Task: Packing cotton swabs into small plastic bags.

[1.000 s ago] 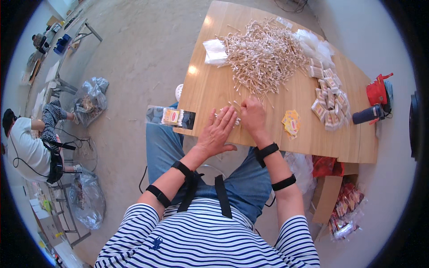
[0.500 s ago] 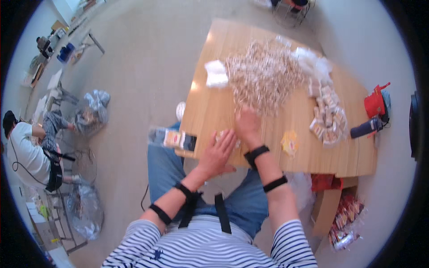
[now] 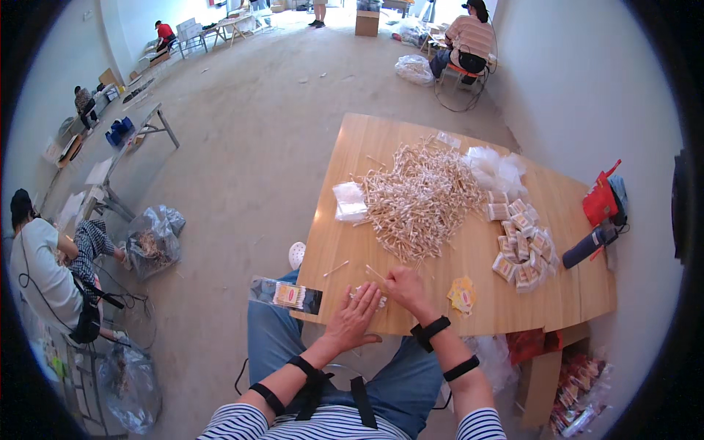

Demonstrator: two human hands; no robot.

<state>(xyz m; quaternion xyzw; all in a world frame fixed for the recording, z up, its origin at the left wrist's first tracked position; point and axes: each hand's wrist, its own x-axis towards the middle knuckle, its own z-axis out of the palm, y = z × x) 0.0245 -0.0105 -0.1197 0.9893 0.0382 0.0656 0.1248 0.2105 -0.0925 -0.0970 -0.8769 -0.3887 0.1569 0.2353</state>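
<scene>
My left hand point(image 3: 354, 317) lies flat at the table's near edge, fingers stretched out over a few cotton swabs point(image 3: 381, 301) whose tips show beside the fingertips. Just right of it, my right hand point(image 3: 407, 290) is closed, with a cotton swab point(image 3: 375, 272) sticking out to the left from its fingers. A big heap of loose cotton swabs point(image 3: 425, 202) spreads beyond both hands. One single swab point(image 3: 336, 268) lies apart on the wood, left of my hands. Yellow and white printed cards point(image 3: 462, 295) sit to the right of my right hand.
A clear packet of swabs point(image 3: 289, 295) lies at the table's left corner. Flat clear bags point(image 3: 350, 201) lie left of the heap. Packed swab bundles point(image 3: 526, 246), a dark bottle point(image 3: 590, 245) and a red pouch point(image 3: 603, 194) stand right. Other people sit farther off.
My right hand has drawn back from the heap's near edge toward my left hand, a swab now showing in its fingers. My left hand stays flat. The view has tilted up, showing more room.
</scene>
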